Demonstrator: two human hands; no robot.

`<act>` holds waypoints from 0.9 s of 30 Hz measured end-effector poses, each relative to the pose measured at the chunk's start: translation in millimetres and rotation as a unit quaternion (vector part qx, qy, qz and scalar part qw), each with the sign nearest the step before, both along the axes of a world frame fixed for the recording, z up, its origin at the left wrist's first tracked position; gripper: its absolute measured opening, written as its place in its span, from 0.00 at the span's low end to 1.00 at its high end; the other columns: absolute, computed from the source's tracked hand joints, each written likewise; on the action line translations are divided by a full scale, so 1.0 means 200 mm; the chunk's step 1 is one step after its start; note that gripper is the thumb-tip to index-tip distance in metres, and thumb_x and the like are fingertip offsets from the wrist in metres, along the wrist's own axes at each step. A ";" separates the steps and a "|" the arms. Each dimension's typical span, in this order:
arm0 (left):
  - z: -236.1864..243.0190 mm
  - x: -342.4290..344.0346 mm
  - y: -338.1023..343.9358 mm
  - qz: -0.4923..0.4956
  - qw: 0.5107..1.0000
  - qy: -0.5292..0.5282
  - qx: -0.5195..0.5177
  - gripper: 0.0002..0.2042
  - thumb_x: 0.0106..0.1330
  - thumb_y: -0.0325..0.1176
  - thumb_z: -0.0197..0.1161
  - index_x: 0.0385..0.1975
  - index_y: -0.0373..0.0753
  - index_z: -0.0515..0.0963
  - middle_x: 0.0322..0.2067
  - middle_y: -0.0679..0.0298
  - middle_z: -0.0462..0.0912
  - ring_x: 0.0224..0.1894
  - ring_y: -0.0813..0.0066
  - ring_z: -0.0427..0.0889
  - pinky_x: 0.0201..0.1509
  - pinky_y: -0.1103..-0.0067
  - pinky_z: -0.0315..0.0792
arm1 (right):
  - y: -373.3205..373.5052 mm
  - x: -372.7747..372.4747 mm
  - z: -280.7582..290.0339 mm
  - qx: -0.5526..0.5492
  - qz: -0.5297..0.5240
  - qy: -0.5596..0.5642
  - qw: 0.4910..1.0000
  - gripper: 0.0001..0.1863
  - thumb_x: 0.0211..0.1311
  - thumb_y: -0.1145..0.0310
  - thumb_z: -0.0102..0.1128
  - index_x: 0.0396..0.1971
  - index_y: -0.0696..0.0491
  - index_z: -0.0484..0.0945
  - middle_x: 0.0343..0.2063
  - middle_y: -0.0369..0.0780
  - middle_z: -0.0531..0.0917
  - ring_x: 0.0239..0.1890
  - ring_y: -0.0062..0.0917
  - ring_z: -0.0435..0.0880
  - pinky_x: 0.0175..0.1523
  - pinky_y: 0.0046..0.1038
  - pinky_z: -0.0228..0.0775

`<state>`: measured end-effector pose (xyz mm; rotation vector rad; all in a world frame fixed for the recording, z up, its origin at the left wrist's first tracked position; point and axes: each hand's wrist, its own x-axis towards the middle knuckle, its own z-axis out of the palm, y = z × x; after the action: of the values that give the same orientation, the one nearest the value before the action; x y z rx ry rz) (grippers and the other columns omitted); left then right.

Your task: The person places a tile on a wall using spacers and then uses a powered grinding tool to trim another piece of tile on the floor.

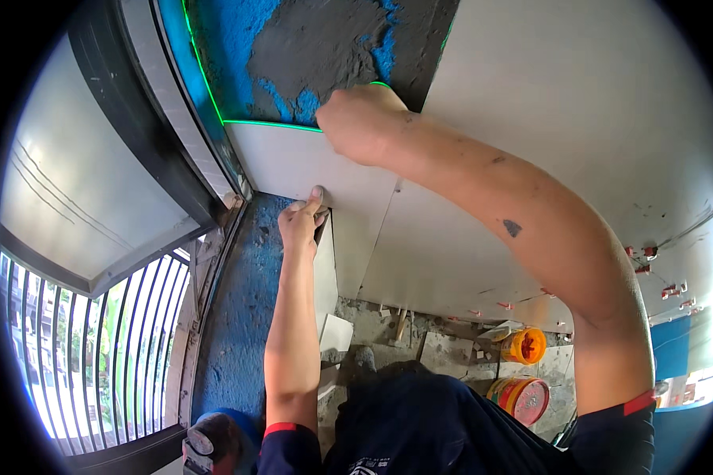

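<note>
A light grey wall tile [293, 158] sits below a patch of wet grey mortar [309, 51] spread over a blue-coated wall. My left hand [299, 226] grips the tile's lower edge, thumb against the face and fingers curled under. At the top edge, near the tile's right end, my right hand [364, 119] is closed in a fist; its fingertips and anything inside them are hidden. A bright green laser line [273, 124] runs along the tile's top edge, and another part climbs the wall at left.
Large tiles [562, 119] cover the wall at right, with red clips [672, 291] farther along. A barred window [95, 348] is at left. An orange bucket [523, 346], a red-lidded bucket [527, 398] and a hammer-like handled tool [402, 326] are on the rubble-strewn floor.
</note>
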<state>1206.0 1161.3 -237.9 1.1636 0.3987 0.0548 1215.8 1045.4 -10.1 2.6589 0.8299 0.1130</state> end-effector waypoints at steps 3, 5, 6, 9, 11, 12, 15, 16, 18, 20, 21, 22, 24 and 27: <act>0.02 -0.01 0.00 0.011 1.000 -0.002 -0.019 0.11 0.60 0.36 0.68 0.24 0.38 0.75 0.27 0.66 0.79 0.30 0.78 0.77 0.36 0.82 0.70 | -0.01 0.01 -0.02 0.006 -0.005 -0.012 1.000 0.04 0.51 0.68 0.62 0.25 0.51 0.83 0.27 0.42 0.84 0.33 0.33 0.85 0.36 0.33 0.78; 0.04 -0.02 0.01 0.003 1.000 0.002 -0.031 0.11 0.61 0.37 0.67 0.26 0.37 0.76 0.27 0.65 0.79 0.31 0.78 0.77 0.37 0.82 0.71 | -0.01 0.00 -0.02 0.013 -0.006 -0.018 1.000 0.04 0.51 0.67 0.64 0.24 0.51 0.82 0.26 0.42 0.84 0.33 0.33 0.85 0.36 0.32 0.78; 0.04 -0.02 0.02 -0.006 0.999 0.005 -0.041 0.11 0.61 0.37 0.66 0.29 0.36 0.76 0.27 0.65 0.80 0.32 0.77 0.78 0.38 0.82 0.71 | -0.02 -0.01 -0.01 0.005 -0.005 -0.017 1.000 0.04 0.51 0.68 0.63 0.23 0.51 0.82 0.25 0.41 0.84 0.33 0.33 0.85 0.36 0.32 0.78; 0.01 0.01 0.03 -0.010 0.997 0.007 -0.075 0.14 0.62 0.41 0.65 0.29 0.35 0.76 0.28 0.64 0.80 0.30 0.76 0.78 0.35 0.82 0.70 | -0.03 -0.03 -0.02 0.006 -0.005 -0.023 1.000 0.03 0.50 0.71 0.61 0.22 0.52 0.82 0.24 0.41 0.84 0.32 0.33 0.85 0.35 0.32 0.78; 0.01 0.01 0.05 -0.011 0.998 0.019 -0.062 0.15 0.63 0.43 0.64 0.28 0.35 0.76 0.26 0.64 0.79 0.28 0.76 0.78 0.32 0.82 0.68 | -0.03 -0.04 -0.03 0.016 -0.005 -0.029 0.999 0.03 0.49 0.73 0.60 0.21 0.52 0.82 0.24 0.42 0.84 0.32 0.34 0.86 0.35 0.32 0.78; 0.02 0.01 0.06 -0.011 0.998 0.034 -0.050 0.16 0.63 0.44 0.63 0.27 0.35 0.76 0.25 0.64 0.79 0.25 0.76 0.77 0.29 0.83 0.67 | -0.03 -0.05 -0.04 0.021 0.002 -0.033 0.999 0.03 0.48 0.74 0.59 0.21 0.52 0.82 0.24 0.42 0.84 0.32 0.34 0.86 0.34 0.32 0.78; -0.02 0.03 0.09 -0.008 0.999 0.044 -0.007 0.18 0.64 0.46 0.62 0.25 0.35 0.77 0.22 0.64 0.78 0.22 0.76 0.76 0.24 0.82 0.63 | -0.03 -0.06 -0.05 0.034 0.016 -0.045 0.998 0.04 0.47 0.75 0.58 0.21 0.53 0.82 0.24 0.43 0.84 0.31 0.35 0.86 0.33 0.32 0.78; -0.04 0.05 0.10 -0.009 0.999 0.037 -0.011 0.19 0.64 0.46 0.62 0.24 0.34 0.77 0.20 0.64 0.78 0.21 0.77 0.76 0.23 0.82 0.63 | -0.03 -0.05 -0.06 0.041 0.024 -0.051 0.998 0.04 0.47 0.75 0.58 0.21 0.53 0.82 0.23 0.43 0.84 0.31 0.35 0.86 0.33 0.32 0.78; -0.04 0.05 0.09 -0.011 0.999 0.037 -0.013 0.19 0.64 0.46 0.62 0.24 0.34 0.77 0.20 0.63 0.78 0.21 0.77 0.76 0.22 0.82 0.63 | -0.04 -0.05 -0.07 0.040 0.019 -0.045 0.998 0.05 0.47 0.75 0.58 0.21 0.52 0.82 0.23 0.43 0.84 0.31 0.34 0.86 0.33 0.32 0.78; -0.05 0.05 0.09 -0.011 0.999 0.035 -0.015 0.19 0.65 0.46 0.61 0.23 0.34 0.77 0.20 0.63 0.78 0.20 0.77 0.76 0.22 0.82 0.63 | -0.04 -0.04 -0.08 0.038 0.016 -0.040 0.998 0.05 0.48 0.75 0.57 0.21 0.52 0.82 0.23 0.43 0.84 0.31 0.34 0.86 0.33 0.32 0.78; -0.05 0.05 0.10 -0.020 0.999 0.034 -0.015 0.19 0.64 0.47 0.62 0.27 0.32 0.77 0.23 0.61 0.79 0.22 0.75 0.77 0.23 0.82 0.65 | -0.04 -0.03 -0.09 0.035 0.019 -0.042 0.998 0.05 0.48 0.75 0.57 0.20 0.52 0.82 0.23 0.43 0.84 0.30 0.34 0.86 0.32 0.32 0.78; -0.06 0.06 0.10 -0.030 0.999 0.032 -0.014 0.20 0.63 0.47 0.62 0.30 0.31 0.76 0.25 0.59 0.80 0.23 0.74 0.78 0.24 0.82 0.67 | -0.04 -0.03 -0.10 0.031 0.023 -0.045 0.998 0.05 0.47 0.75 0.57 0.20 0.52 0.82 0.23 0.43 0.84 0.30 0.34 0.86 0.32 0.31 0.77; -0.07 0.06 0.10 -0.031 0.999 0.030 -0.016 0.20 0.64 0.48 0.62 0.30 0.31 0.76 0.25 0.59 0.80 0.23 0.73 0.78 0.24 0.82 0.67 | -0.04 -0.04 -0.09 0.027 0.024 -0.042 0.998 0.05 0.47 0.75 0.57 0.19 0.52 0.82 0.23 0.43 0.84 0.30 0.34 0.86 0.31 0.31 0.77; -0.08 0.07 0.11 -0.042 0.999 0.030 -0.006 0.20 0.64 0.48 0.61 0.31 0.31 0.76 0.24 0.59 0.80 0.24 0.72 0.79 0.25 0.82 0.68 | -0.04 -0.04 -0.09 0.029 0.030 -0.050 0.998 0.05 0.47 0.75 0.57 0.19 0.52 0.82 0.22 0.43 0.84 0.29 0.34 0.86 0.31 0.31 0.77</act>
<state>1220.6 1184.3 -253.2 1.1699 0.4018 -0.0546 1207.7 1037.4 -28.8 2.6578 0.8881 0.2860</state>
